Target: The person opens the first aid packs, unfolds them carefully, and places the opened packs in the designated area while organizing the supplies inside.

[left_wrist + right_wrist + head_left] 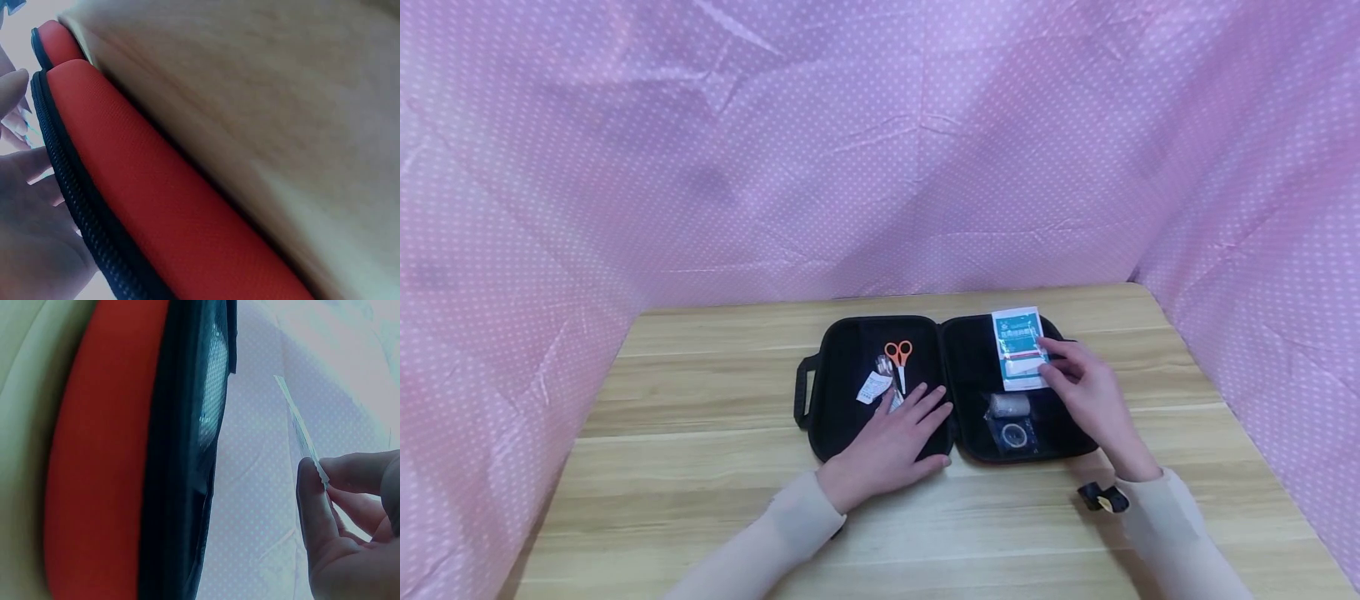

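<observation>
A zippered case lies open flat on the table, its inside black [842,425] and its outer shell red [144,169]. My right hand [1093,396] pinches a flat white-and-teal packet [1019,333] by its right edge, above the case's right half; in the right wrist view the packet [300,428] shows edge-on between thumb and fingers. With fingers spread, my left hand [887,446] rests over the near part of the left half. Beyond its fingers are orange-handled scissors [901,357] and a small white packet [874,387], partly overlapped by other small items.
In the right half, a wrapped white roll [1009,406] sits behind a ring-shaped roll [1014,435] in clear plastic. The case's handle [802,392] sticks out to the left. Pink dotted cloth [880,167] hangs behind and beside the wooden table [685,467].
</observation>
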Demonstrator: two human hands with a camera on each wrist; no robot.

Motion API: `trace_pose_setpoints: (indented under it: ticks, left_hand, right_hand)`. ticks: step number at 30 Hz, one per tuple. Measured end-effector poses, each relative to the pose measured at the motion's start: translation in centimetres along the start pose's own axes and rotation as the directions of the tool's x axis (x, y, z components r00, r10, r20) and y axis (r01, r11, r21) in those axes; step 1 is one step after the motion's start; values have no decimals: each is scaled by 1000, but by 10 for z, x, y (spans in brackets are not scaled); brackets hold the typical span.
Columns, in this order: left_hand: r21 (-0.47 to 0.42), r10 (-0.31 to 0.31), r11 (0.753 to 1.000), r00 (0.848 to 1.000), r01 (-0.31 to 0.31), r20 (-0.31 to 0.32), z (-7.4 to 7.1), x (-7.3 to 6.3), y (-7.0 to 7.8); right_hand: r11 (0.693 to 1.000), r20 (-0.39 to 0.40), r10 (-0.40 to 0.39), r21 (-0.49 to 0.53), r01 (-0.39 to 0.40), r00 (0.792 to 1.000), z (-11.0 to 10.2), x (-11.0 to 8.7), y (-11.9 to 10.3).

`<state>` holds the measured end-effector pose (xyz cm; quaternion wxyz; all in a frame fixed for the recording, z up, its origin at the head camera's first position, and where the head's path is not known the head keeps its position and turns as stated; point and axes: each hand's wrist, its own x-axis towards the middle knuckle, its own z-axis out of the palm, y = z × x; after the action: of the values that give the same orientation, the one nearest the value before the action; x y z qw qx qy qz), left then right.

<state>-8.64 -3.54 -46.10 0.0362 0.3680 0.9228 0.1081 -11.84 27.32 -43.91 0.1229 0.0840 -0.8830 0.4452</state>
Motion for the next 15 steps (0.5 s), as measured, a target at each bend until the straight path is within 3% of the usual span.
trace_pose_setpoints:
  ticks: [15]
  left_hand:
    - [-7,5,1000,1000,-5,27,4,3,-1]
  right_hand:
    - [996,37,80,-42,-79,996,-21,5,22]
